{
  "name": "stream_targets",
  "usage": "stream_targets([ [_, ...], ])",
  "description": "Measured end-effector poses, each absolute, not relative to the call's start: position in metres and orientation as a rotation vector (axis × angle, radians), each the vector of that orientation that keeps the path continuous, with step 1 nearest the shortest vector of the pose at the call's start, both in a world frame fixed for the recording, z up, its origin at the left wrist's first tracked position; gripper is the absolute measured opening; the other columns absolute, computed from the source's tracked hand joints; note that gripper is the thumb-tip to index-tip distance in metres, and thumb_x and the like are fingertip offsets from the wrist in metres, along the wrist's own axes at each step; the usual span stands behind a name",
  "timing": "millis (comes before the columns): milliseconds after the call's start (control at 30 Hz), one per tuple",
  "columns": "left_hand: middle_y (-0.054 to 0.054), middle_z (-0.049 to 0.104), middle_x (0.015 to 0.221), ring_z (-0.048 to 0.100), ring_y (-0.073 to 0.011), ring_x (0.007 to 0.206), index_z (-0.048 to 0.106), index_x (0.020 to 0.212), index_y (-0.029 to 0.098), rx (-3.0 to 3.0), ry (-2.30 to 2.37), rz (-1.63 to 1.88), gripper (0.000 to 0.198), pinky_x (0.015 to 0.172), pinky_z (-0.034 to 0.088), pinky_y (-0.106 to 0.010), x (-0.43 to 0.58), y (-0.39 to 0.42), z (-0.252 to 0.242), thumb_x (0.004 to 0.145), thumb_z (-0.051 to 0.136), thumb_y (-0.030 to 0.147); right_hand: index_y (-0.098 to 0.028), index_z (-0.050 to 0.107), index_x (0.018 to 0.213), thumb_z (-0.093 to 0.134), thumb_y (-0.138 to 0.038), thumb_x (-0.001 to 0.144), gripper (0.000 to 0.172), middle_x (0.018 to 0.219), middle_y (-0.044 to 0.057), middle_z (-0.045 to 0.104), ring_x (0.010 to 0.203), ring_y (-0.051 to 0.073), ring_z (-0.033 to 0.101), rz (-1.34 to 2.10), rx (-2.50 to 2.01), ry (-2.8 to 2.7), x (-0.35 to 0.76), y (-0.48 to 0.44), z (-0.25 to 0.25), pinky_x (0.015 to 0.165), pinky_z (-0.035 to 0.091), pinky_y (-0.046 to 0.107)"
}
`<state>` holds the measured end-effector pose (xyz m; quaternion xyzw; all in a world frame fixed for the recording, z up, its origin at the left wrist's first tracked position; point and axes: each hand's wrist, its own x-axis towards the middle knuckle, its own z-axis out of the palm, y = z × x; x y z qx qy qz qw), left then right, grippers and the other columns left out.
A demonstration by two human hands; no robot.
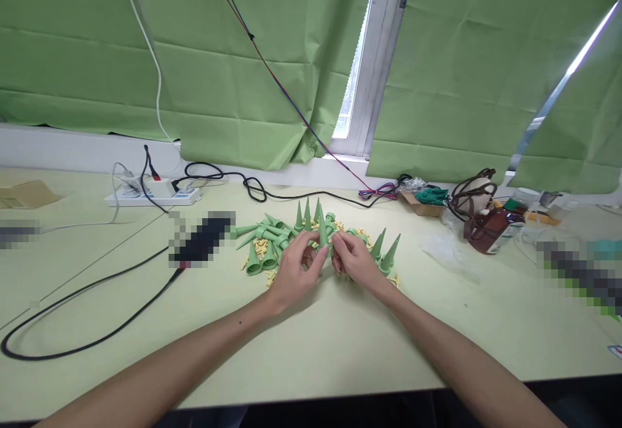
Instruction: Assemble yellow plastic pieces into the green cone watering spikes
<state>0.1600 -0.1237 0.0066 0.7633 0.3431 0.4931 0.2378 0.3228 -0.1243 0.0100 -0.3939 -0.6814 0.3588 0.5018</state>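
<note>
Between the thumb and fingers of my left hand (297, 266), a green plastic spike (322, 226) is held with its point up. My right hand (357, 261) is closed in a pinch at the spike's right side, close to its lower end. Whatever those fingers hold is too small and hidden to name. Behind my hands lies a pile of green spikes (265, 234) with collars and hollow ends. Small yellow plastic pieces (261, 248) are scattered among them. Several spikes (390, 254) stand upright to the right and behind.
A black device (204, 240), partly blurred, lies left with a black cable (97, 349) looping from it. Farther back is a white power strip (153, 196). On the right are a brown bottle (496, 228), a clear plastic bag (449, 254) and a small cardboard box (422, 206).
</note>
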Motion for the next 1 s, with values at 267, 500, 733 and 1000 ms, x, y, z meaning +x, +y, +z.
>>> stream_targets([
  [267, -0.004, 0.054, 0.102, 0.054, -0.0084, 0.065, 0.053, 0.106, 0.020, 2.183, 0.866, 1.417, 0.015, 0.055, 0.046, -0.021, 0.1600, -0.1216, 0.0015, 0.093, 0.056, 0.027, -0.023, 0.042, 0.063, 0.043, -0.063, 0.095, 0.052, 0.042, -0.005, 0.046, 0.038, 0.011, 0.042, 0.880, -0.947, -1.632, 0.3235, -0.1219, 0.0094, 0.045, 0.036, 0.025],
  [500, -0.005, 0.053, 0.105, 0.051, -0.0073, 0.064, 0.056, 0.112, 0.023, 2.246, 0.800, 1.408, 0.018, 0.052, 0.044, -0.019, 0.1607, -0.1217, -0.0010, 0.095, 0.051, 0.020, -0.022, 0.042, 0.056, 0.043, -0.060, 0.096, 0.055, 0.041, -0.004, 0.046, 0.038, 0.011, 0.042, 0.862, -0.970, -1.652, 0.3220, -0.1240, 0.0108, 0.046, 0.036, 0.025],
  [733, -0.005, 0.052, 0.107, 0.053, -0.0061, 0.064, 0.059, 0.117, 0.027, 2.323, 0.727, 1.438, 0.031, 0.054, 0.048, -0.019, 0.1605, -0.1228, 0.0001, 0.094, 0.048, 0.011, -0.020, 0.048, 0.052, 0.046, -0.056, 0.096, 0.056, 0.040, -0.003, 0.047, 0.037, 0.010, 0.042, 0.942, -0.988, -1.590, 0.3210, -0.1226, 0.0104, 0.043, 0.035, 0.024],
  [1000, -0.007, 0.052, 0.110, 0.054, -0.0062, 0.063, 0.060, 0.115, 0.024, 2.302, 0.761, 1.428, 0.026, 0.053, 0.053, -0.021, 0.1615, -0.1258, -0.0003, 0.092, 0.052, 0.014, -0.019, 0.049, 0.049, 0.049, -0.055, 0.095, 0.058, 0.041, -0.002, 0.050, 0.037, 0.010, 0.044, 0.938, -1.008, -1.557, 0.3208, -0.1222, 0.0092, 0.042, 0.035, 0.023],
])
